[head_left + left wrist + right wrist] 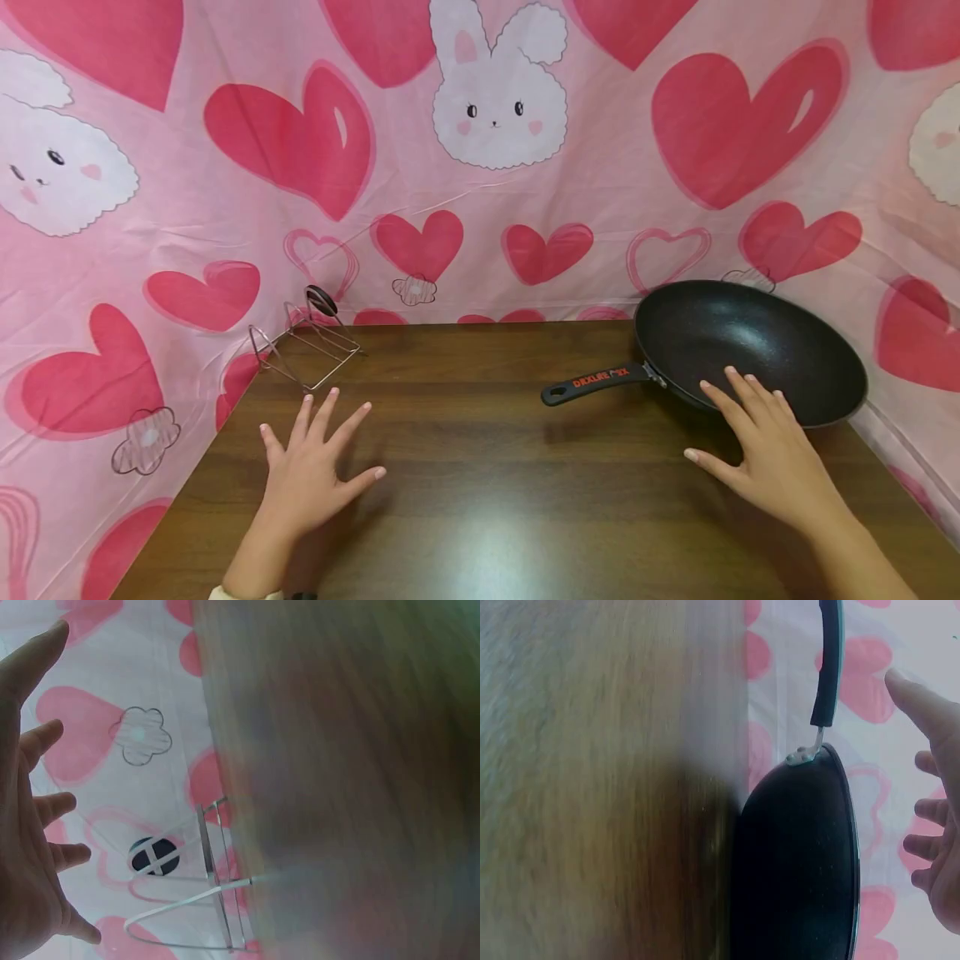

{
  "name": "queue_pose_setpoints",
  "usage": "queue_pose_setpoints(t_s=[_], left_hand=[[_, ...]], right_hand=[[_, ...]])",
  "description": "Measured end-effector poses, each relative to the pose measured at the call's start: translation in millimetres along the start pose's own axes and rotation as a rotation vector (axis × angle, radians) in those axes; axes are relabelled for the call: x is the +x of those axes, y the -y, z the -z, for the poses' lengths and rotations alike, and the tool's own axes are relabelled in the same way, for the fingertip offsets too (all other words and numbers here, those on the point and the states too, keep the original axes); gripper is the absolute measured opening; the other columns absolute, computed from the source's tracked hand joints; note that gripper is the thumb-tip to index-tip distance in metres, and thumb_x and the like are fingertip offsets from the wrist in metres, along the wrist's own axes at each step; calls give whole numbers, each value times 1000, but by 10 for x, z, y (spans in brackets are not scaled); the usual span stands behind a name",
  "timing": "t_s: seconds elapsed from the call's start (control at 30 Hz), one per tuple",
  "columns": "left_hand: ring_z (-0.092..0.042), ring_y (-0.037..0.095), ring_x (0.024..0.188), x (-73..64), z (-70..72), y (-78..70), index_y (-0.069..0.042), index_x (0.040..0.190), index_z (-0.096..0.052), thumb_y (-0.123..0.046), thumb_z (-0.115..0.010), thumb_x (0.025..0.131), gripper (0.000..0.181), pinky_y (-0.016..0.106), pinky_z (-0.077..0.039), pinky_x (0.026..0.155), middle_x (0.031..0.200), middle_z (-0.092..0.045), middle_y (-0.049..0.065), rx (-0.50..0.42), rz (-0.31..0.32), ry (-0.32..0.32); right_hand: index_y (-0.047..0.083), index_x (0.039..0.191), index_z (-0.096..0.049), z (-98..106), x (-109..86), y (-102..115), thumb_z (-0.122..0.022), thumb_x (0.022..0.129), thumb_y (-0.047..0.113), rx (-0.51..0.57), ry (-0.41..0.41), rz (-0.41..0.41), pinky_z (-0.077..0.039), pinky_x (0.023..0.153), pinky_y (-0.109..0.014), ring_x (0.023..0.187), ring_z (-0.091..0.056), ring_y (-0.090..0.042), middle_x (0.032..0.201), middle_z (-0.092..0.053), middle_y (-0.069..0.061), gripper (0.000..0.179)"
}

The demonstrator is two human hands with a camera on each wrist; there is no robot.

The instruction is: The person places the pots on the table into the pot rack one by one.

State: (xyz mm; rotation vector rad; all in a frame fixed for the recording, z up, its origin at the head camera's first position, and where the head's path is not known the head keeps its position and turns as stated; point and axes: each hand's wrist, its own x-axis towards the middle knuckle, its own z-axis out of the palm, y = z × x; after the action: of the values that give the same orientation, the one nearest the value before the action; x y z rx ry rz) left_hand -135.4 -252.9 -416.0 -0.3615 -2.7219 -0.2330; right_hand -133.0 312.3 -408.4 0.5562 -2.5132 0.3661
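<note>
A black wok (750,333) with a long black handle (600,382) sits at the back right of the wooden table, its handle pointing left. My right hand (772,458) is spread above the table in front of the wok, its fingertips overlapping the near rim in the head view. At the back left corner stands a thin metal wire rack (311,342) with a dark round piece (321,300) at its top. My left hand (307,475) hovers in front of the rack, fingers spread and holding nothing. In the left wrist view the rack (217,885) appears beyond the fingers.
The dark brown wooden table (465,450) reaches back to a pink cloth (480,208) printed with hearts and rabbits. This cloth hangs behind the table and along its left and right sides. Light reflects off the table's front middle.
</note>
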Motion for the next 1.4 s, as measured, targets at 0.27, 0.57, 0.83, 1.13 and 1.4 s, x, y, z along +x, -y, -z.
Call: queue_pose_setpoints(t_s=[0.27, 0.57, 0.83, 1.13, 1.4], left_hand=[[-21, 46, 141, 102, -61, -124, -37, 145, -44, -63, -75, 73, 83, 83, 6, 95, 155, -31, 14, -97, -15, 13], [-28, 43, 139, 241, -157, -274, -35, 146, -45, -54, -80, 72, 84, 84, -10, 95, 150, -39, 13, -224, -55, 0], [-36, 34, 135, 356, -225, -414, -33, 145, -45, -55, -79, 74, 82, 77, -14, 102, 141, -47, 10, -312, -100, 10], [-47, 31, 124, 481, -323, -558, -19, 136, -57, -47, -80, 76, 70, 65, -32, 99, 133, -53, 11, -406, -163, 4], [-50, 28, 121, 572, -403, -732, -15, 127, -64, -38, -82, 78, 57, 62, -38, 97, 129, -57, 9, -477, -168, 50]], right_hand=[[6, 129, -58, -97, 102, 107, -81, 69, 47, -31, -93, 22, -21, 111, -63, 120, -46, -46, 136, -51, -22, 77], [-1, 123, -60, -222, 167, 234, -61, 86, 63, 67, -188, 28, -36, 102, -54, 113, -52, -43, 128, -56, -23, 74], [-1, 117, -62, -283, 172, 302, -86, 68, 14, 139, -199, -22, -42, 90, -48, 110, -54, -40, 124, -58, -20, 57], [-4, 111, -63, -346, 187, 393, -85, 67, 0, 260, -252, -123, -27, 93, -2, 100, -57, -28, 112, -61, -17, 49], [1, 111, -62, -386, 186, 471, -77, 85, 10, 441, -156, -342, -42, 80, -4, 92, -55, 2, 107, -63, -11, 31]])
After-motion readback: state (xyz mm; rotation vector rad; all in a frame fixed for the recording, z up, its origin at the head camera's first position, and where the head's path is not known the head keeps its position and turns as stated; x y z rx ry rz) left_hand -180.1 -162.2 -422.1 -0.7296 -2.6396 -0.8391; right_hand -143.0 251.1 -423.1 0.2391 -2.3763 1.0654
